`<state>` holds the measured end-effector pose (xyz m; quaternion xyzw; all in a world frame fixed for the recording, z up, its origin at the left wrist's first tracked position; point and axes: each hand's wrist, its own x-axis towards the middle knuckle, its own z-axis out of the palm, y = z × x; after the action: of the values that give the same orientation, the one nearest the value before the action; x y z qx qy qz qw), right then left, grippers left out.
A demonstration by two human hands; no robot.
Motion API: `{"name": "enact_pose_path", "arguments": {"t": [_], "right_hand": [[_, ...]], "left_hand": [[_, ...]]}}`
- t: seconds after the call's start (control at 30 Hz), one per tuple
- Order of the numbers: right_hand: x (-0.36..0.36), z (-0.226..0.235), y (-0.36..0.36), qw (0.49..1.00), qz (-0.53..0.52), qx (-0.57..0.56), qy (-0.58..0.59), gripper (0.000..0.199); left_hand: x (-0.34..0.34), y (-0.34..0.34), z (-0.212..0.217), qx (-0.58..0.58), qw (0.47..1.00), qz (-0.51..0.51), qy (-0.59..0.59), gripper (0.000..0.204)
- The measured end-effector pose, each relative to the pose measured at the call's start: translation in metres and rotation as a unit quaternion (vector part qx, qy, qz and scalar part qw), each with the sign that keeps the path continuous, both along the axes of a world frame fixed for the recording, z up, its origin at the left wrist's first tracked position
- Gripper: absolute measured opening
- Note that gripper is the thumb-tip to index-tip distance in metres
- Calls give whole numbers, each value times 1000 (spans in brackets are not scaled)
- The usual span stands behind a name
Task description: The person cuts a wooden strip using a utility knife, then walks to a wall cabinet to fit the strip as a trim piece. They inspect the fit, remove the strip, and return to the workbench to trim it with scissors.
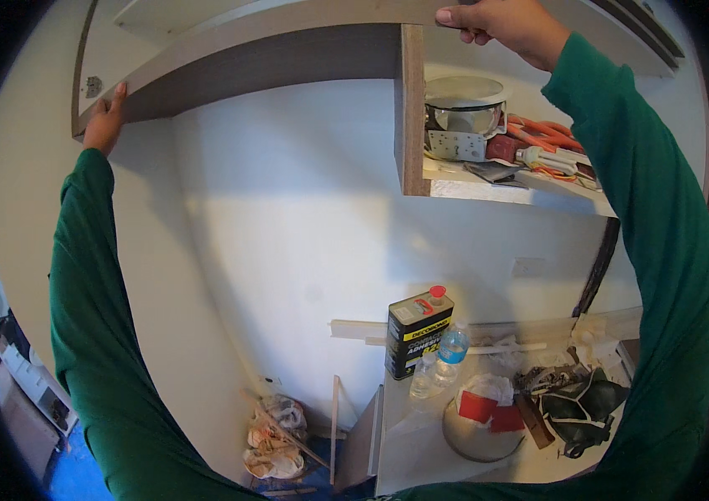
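A wall cabinet with a wood-grain front edge [271,40] spans the top of the view. At its lower left corner, my left hand [106,122] is closed round that edge, with one finger up along the front face. My right hand [511,27] is raised at the upper right, against the same edge above the upright divider [412,108]. Its thumb and fingers are pinched together; a sliver of something dark shows below the thumb, too small to name. A metal hinge plate [93,86] is fixed inside the cabinet, near my left hand.
An open shelf [530,194] below my right arm holds orange hose [542,134] and a round clear-sided container [465,104]. On the white counter [409,426] are an adhesive can [417,334], water bottles [452,346] and a dark tool bag [584,409]. Plastic bags [275,438] lie on the floor.
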<state>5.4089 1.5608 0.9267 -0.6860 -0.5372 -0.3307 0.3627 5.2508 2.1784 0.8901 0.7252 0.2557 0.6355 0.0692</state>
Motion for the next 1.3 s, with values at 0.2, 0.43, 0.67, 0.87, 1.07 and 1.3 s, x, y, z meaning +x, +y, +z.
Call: {"name": "enact_pose_path", "arguments": {"t": [0.2,0.43,0.67,0.87,1.07,1.3], "right_hand": [[-15,-1,2,992,39,12,120,13],[-10,5,9,984,58,39,166,6],[-5,8,1,974,90,30,208,10],[-3,4,3,977,55,21,205,12],[-5,2,7,983,28,11,180,15],[-8,2,0,972,78,30,218,14]], "left_hand": [[-9,13,5,36,999,0,8,115],[0,-7,-4,5,1000,-16,-18,114],[-11,22,8,35,999,4,-4,115],[-1,6,0,16,1000,-5,-4,115],[-8,-2,1,-20,997,-60,46,115],[-7,26,12,33,997,-41,50,115]]}}
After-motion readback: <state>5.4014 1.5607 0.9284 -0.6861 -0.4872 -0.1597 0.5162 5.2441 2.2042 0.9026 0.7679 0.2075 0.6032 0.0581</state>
